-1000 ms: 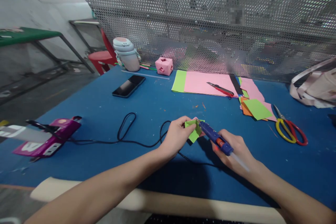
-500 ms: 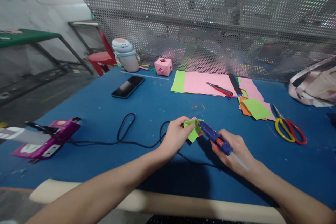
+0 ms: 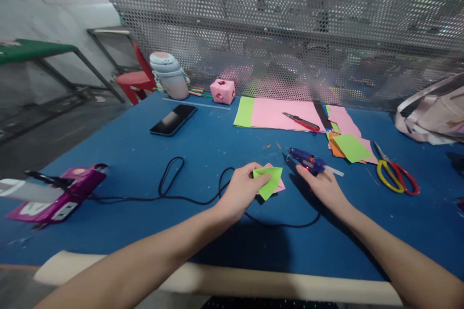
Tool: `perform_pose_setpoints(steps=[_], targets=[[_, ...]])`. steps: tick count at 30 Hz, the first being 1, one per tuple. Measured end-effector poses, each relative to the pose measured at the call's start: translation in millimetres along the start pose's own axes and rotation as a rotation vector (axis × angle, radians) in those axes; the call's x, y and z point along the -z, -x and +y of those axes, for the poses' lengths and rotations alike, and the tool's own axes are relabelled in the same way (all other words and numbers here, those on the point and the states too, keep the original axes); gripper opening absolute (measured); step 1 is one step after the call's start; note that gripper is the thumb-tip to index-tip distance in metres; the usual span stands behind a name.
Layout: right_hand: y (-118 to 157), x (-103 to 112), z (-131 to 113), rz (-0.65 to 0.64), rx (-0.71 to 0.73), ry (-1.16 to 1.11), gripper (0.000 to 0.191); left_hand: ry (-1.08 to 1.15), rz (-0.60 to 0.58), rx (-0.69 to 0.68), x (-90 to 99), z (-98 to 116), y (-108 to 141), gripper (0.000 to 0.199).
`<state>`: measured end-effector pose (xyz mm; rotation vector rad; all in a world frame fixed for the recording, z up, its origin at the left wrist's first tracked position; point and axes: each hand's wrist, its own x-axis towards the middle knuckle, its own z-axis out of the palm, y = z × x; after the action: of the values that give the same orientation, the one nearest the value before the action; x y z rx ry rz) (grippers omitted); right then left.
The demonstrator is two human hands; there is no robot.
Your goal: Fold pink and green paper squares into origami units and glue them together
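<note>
The 2 hands (image 3: pixel 239 187) are bare, the dark clothing (image 3: pixel 268 303) speckled.

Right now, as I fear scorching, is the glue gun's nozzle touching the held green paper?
No, bare blue tabletop shows between the glue gun and the green paper in the left hand.

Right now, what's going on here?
The person's left hand pinches a folded green-and-pink paper piece. Their right hand grips a dark blue plastic glue gun, its tip apart from the paper. A pink paper cube with cut-out openings sits farther back; yellow-and-red-handled scissors lie to the right.
</note>
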<state>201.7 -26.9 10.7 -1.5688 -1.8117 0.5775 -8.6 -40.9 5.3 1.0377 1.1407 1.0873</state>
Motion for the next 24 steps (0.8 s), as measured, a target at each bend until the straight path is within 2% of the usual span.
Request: perform_pose_setpoints(steps=[4, 6, 8, 10, 13, 14, 16, 18, 20, 24], targets=[[-5.7, -7.7, 10.6, 0.024, 0.083, 0.189, 0.039, 0.071, -0.039, 0.046, -2.1, 2.5, 5.0, 0.018], [-4.3, -2.1, 10.1, -0.004, 0.161, 0.329, 0.041, 0.108, -0.046, 0.07, -2.1, 4.1, 6.4, 0.02], [-1.6, 14.2, 8.7, -0.085, 0.248, 0.478, 0.041, 0.141, -0.045, 0.077, -1.9, 5.5, 7.2, 0.021], [1.9, 39.8, 7.7, -0.178, 0.315, 0.572, 0.037, 0.16, -0.05, 0.079, -2.1, 6.9, 7.9, 0.021], [9.5, 82.5, 2.5, -0.266, 0.235, 0.561, 0.026, 0.149, -0.06, 0.092, -4.6, 9.6, 10.0, 0.022], [13.3, 93.3, -1.9, -0.264, 0.224, 0.504, 0.024, 0.142, -0.061, 0.1, -6.1, 10.7, 11.2, 0.023], [23.4, 103.9, -15.8, -0.124, 0.224, 0.332, 0.022, 0.131, -0.054, 0.117, -10.0, 12.8, 14.8, 0.024], [35.9, 97.6, -33.6, 0.002, 0.27, 0.1, 0.014, 0.117, -0.051, 0.124, -14.1, 14.5, 19.8, 0.024], [47.6, 77.7, -49.4, -0.023, 0.316, -0.138, 0.011, 0.106, -0.08, 0.116, -17.0, 15.9, 25.6, 0.024], [57.6, 31.7, -60.8, 0.018, 0.414, -0.07, 0.028, 0.067, -0.191, 0.119, -18.0, 18.7, 35.4, 0.021]])
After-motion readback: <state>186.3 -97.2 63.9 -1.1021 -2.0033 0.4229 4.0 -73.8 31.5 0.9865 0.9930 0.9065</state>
